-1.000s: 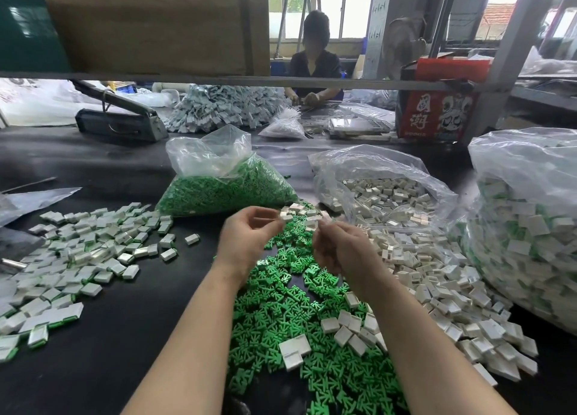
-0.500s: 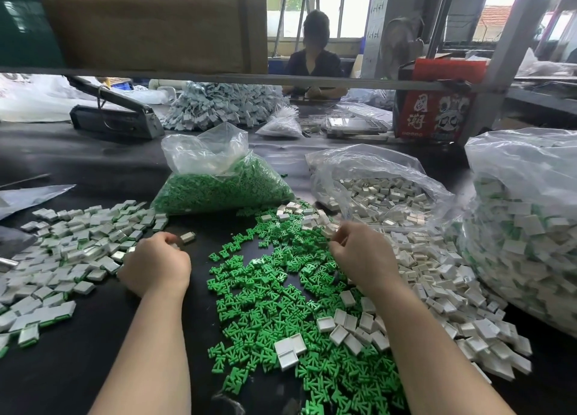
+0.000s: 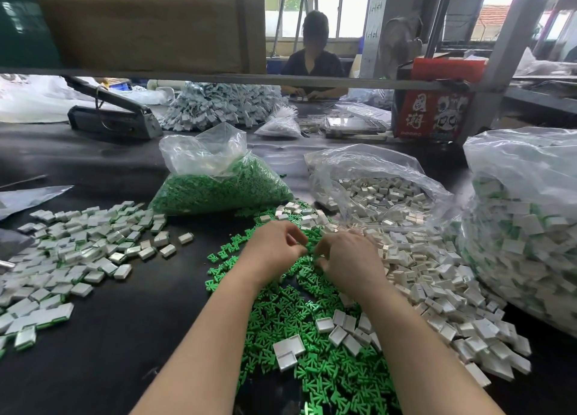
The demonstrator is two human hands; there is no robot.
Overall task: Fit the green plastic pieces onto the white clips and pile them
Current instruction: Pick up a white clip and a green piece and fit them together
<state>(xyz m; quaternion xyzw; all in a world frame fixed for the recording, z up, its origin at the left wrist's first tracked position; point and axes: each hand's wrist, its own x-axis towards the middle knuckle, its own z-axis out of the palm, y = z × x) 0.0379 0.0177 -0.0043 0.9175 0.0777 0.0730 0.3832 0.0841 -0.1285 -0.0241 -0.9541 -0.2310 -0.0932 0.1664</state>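
now both hands, left (image 3: 274, 249) and right (image 3: 349, 258), meet over the green pieces (image 3: 299, 321), fingers curled; whether they're clamped on anything, cannot tell.

The green pieces (image 3: 299, 314) look like hard plastic, bright and a little shiny. The white clips (image 3: 418, 268) are plastic too, smooth with a soft shine. The bags (image 3: 368, 165) are thin clear plastic, crinkly and glossy. The table (image 3: 131, 321) has a black top that looks dull and a bit rough. The red box (image 3: 437, 102) looks like cardboard. The frame bar (image 3: 281, 79) is grey metal.
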